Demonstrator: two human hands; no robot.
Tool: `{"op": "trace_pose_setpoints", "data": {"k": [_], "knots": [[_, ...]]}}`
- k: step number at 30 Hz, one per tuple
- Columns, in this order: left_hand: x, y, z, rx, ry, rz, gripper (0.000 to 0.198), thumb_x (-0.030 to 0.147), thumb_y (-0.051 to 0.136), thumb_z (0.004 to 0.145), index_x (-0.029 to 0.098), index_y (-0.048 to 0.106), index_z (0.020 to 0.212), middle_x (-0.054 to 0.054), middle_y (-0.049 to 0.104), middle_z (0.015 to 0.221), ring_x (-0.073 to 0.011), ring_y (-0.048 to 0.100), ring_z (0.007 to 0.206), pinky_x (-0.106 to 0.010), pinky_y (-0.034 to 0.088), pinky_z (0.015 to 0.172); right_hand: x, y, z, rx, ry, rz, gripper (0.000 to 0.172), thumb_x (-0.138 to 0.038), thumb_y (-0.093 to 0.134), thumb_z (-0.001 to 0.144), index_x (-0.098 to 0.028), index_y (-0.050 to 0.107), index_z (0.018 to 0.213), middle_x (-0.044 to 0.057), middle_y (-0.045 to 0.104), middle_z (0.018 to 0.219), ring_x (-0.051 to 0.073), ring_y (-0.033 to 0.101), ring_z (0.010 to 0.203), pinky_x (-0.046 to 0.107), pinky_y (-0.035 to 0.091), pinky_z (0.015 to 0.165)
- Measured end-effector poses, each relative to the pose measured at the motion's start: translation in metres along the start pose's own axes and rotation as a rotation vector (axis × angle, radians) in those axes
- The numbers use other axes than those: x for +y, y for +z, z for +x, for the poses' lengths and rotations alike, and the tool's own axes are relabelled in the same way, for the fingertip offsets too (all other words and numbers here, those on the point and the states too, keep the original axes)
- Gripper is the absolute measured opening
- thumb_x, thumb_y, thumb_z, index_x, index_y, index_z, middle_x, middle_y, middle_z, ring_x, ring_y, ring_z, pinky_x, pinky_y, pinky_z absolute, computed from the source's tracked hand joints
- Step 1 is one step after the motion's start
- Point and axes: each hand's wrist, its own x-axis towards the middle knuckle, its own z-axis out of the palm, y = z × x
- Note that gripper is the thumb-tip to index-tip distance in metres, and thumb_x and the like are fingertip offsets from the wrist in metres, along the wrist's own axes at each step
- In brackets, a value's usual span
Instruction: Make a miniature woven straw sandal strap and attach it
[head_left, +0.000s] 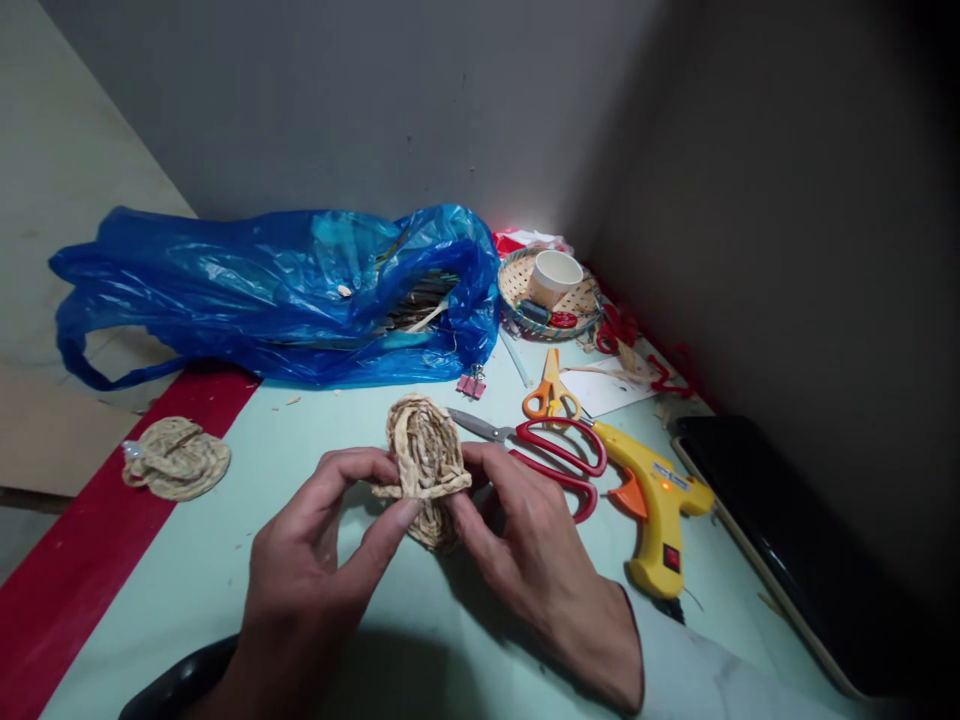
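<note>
Left hand (315, 570) and right hand (529, 545) each have a narrow grip pinching the straw coil (426, 455), upright just above the desk (255, 480). I judge it light, bendy, prone to unravel; best held by its rim.

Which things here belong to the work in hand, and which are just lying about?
In hand: woven coil, pinched by left hand and right hand.
Lying about, untouched: second coil, red scissors, orange scissors, yellow glue gun, blue plastic bag, basket with paper cup.

The woven coil (426, 462) sits before the bag (285, 290), scissors (559, 462) and glue gun (655, 500) to its right.
</note>
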Motion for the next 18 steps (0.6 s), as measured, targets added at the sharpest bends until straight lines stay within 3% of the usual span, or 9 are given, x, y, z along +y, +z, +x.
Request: {"op": "trace_pose_setpoints", "data": {"k": [6,11,18], "knots": [[0.0053,0.0044,-0.0027,0.055,0.009,0.029,0.006,0.028,0.069,0.079,0.025,0.067,0.084,-0.001,0.067,0.096,-0.0208,0.064,0.095,-0.032,0.047,0.091,0.0001,-0.001,-0.0012,-0.014,-0.029,-0.03,0.015,-0.014,0.056,0.093,-0.016,0.061,0.107,0.004,0.069,0.092,0.016,0.06,0.072,0.028,0.046,0.066],[0.0069,0.0078,-0.0051,0.083,-0.001,0.009,0.003,0.027,0.068,0.079,0.026,0.069,0.082,0.0,0.067,0.096,-0.0209,0.063,0.096,-0.033,0.046,0.094,0.0013,-0.0017,0.0015,-0.114,-0.017,-0.058,0.011,-0.017,0.051,0.097,-0.016,0.059,0.104,0.005,0.068,0.093,0.017,0.06,0.074,0.03,0.045,0.068],[0.0034,0.0052,-0.0019,0.057,-0.059,-0.057,0.011,0.032,0.073,0.077,0.025,0.073,0.085,0.0,0.069,0.095,-0.0208,0.066,0.096,-0.029,0.049,0.092,0.0004,-0.0068,0.0043,-0.198,0.022,-0.097,0.008,-0.017,0.053,0.097,-0.017,0.06,0.101,0.004,0.068,0.091,0.017,0.06,0.074,0.029,0.044,0.067]]}}
